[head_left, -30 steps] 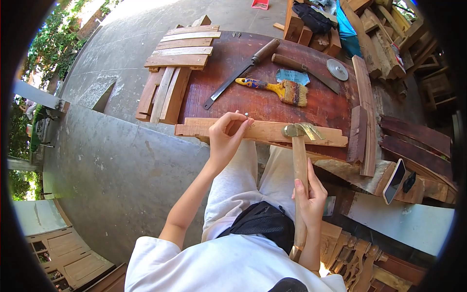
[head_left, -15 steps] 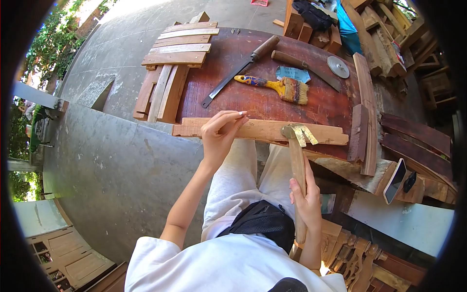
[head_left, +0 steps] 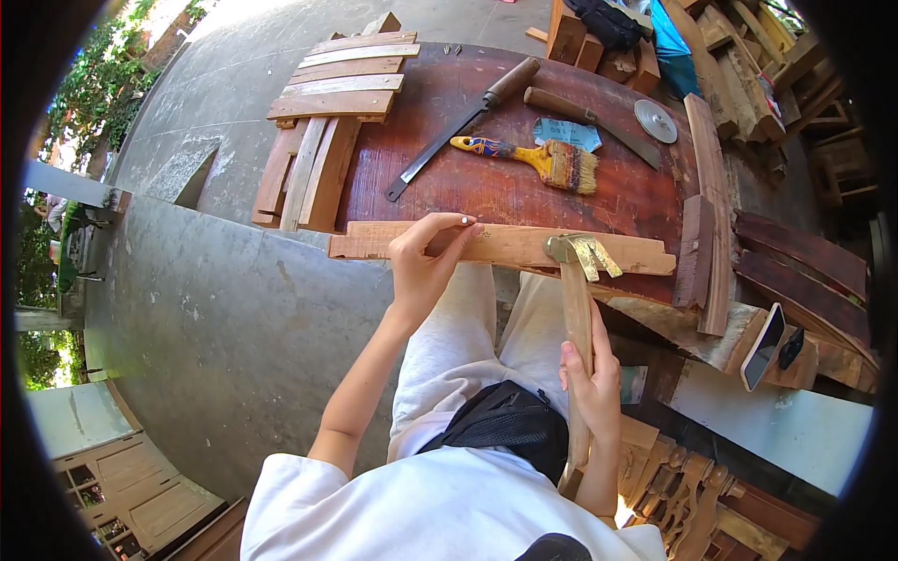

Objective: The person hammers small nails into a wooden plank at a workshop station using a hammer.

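A long wooden strip (head_left: 524, 245) lies across the near edge of the red-brown table (head_left: 412, 122). Over its left half is my left hand (head_left: 427, 257), thumb and forefinger pinched together; a small pale spot shows at the fingertips, too small to make out. My right hand (head_left: 591, 374) is wrapped round the wooden handle of a hammer (head_left: 577, 318). The hammer's head rests on or just above the strip's right half, with shiny gold-coloured pieces beside it.
Beyond the strip lie a long blade (head_left: 440, 145), a paintbrush (head_left: 533, 161), a second blade with wooden handle (head_left: 608, 131), blue paper (head_left: 568, 134) and a metal disc (head_left: 656, 122). Slatted wood (head_left: 341, 79) stands back left; a phone (head_left: 762, 347) is right.
The view has shifted slightly. My left hand stays pinched over the strip, and the hammer in my right hand has moved slightly to the right.
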`<state>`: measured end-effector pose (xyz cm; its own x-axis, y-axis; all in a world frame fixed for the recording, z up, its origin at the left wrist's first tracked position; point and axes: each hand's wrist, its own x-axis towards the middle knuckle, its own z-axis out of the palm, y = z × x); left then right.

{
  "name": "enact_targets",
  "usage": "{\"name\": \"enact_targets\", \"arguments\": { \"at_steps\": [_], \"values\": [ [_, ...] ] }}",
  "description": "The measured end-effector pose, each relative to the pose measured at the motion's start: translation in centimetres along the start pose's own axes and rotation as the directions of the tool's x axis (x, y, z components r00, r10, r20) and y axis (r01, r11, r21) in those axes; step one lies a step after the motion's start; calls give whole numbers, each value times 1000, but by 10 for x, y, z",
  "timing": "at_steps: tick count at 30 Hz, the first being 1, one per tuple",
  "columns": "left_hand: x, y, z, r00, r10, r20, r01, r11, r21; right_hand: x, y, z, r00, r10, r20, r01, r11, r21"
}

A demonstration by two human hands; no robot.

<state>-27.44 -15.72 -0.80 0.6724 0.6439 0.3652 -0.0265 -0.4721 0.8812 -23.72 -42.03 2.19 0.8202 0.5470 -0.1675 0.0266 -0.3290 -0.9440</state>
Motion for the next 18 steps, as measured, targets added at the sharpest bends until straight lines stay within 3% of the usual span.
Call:
{"name": "enact_targets", "arguments": {
  "at_steps": [18],
  "values": [
    [0,-4,4,995,91,-46,-89,995,52,-1,-1,0,1000,9,4,-9,1000,4]
  ]
}}
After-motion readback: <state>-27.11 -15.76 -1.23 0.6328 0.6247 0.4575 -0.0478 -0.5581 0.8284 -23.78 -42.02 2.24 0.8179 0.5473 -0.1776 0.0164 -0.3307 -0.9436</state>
